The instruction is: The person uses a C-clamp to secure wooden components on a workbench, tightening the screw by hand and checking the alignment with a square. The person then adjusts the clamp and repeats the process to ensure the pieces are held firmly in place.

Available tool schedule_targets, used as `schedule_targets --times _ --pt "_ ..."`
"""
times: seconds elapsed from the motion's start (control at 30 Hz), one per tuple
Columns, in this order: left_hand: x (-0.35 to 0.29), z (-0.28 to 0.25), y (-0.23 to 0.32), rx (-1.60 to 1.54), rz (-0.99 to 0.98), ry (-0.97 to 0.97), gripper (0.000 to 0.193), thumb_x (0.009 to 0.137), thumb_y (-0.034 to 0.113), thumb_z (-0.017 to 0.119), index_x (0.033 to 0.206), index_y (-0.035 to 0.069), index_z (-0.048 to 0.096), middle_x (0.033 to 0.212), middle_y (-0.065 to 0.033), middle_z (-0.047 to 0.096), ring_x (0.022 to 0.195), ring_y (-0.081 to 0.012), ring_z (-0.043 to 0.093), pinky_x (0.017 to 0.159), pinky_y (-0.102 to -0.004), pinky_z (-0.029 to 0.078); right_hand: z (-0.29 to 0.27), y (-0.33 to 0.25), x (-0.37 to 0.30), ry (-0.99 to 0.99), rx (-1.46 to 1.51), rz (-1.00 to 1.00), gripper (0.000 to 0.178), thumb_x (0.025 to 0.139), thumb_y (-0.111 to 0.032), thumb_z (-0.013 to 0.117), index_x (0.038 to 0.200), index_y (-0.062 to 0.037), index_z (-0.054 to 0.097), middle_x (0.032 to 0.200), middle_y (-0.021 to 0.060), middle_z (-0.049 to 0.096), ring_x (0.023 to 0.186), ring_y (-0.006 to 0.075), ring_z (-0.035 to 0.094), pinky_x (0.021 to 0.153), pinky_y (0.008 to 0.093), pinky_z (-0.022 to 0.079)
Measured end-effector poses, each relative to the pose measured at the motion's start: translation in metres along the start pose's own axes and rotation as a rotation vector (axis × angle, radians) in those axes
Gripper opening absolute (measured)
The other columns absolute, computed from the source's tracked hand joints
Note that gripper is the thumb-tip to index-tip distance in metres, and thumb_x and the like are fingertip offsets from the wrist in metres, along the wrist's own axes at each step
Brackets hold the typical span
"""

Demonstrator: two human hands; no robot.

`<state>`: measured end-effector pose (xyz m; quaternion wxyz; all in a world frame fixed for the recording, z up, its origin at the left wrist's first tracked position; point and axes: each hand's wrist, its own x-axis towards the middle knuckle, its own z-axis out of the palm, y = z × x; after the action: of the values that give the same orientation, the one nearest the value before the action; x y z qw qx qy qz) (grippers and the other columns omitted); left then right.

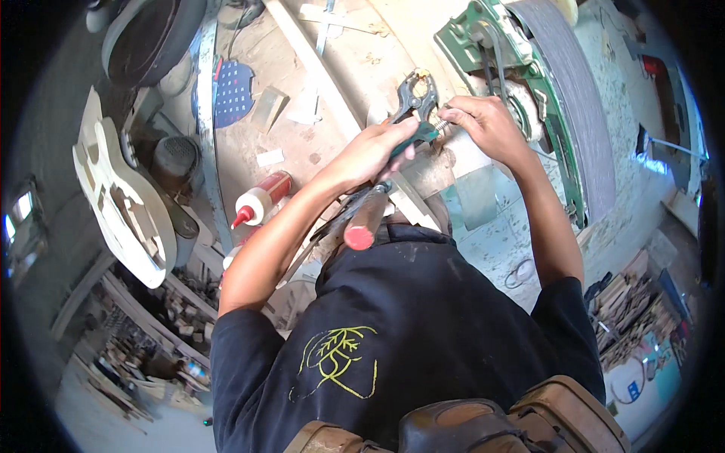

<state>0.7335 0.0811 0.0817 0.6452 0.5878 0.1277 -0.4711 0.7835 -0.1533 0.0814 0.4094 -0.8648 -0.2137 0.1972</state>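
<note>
While our left hand (384, 146) clasps the spring clamp (412, 107), we pinch our right hand (483, 127) together just beside it.

I see the workbench (283, 68) glaring pale while the far left sits dim; straight edges bow toward 4 black corners.

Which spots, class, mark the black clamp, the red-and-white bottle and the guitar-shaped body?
Black clamp (409, 102): head view, dark upper part.
Red-and-white bottle (259, 201): head view, white shoulder.
Guitar-shaped body (149, 192): head view, pale face.
</note>
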Motion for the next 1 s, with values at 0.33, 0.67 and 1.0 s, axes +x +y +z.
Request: schedule_targets --times 0.33,0.67,1.0 --pt "-0.005 -0.003 0.0 0.146 0.006 0.058 0.055 0.1 0.055 0.036 0.081 0.008 0.056 0.056 0.0072 0.033 0.047 -0.0061 0.024 0.045 -0.0258 0.018 0.004 0.019 0.016 -0.107 0.021 -0.03 0.049 0.098 -0.042 0.048 0.08 -0.0018 0.069 0.051 0.0108 0.059 0.054 0.0267 0.061 0.062 0.0383 0.048" --pt "-0.002 0.002 0.003 0.296 -0.003 0.12 0.069 0.097 0.062 0.032 0.076 0.002 0.058 0.055 0.0014 0.041 0.05 -0.0112 0.037 0.049 -0.0295 0.028 0.025 0.057 0.046 -0.336 0.715 0.769 0.049 0.096 -0.044 0.047 0.079 -0.0009 0.063 0.065 0.0103 0.059 0.037 0.0132 0.049 0.032 0.0242 0.029" --pt "-0.005 -0.001 0.003 0.241 0.035 0.09 0.056 0.1 0.055 0.033 0.082 0.007 0.055 0.053 0.0066 0.031 0.045 -0.0069 0.026 0.044 -0.0269 0.021 0.017 0.069 0.005 -0.139 0.084 -0.245 0.053 0.081 -0.03 0.068 0.13 -0.0135 0.057 0.145 0.0089 0.047 0.14 0.0304 0.034 0.112 0.0463 0.033"
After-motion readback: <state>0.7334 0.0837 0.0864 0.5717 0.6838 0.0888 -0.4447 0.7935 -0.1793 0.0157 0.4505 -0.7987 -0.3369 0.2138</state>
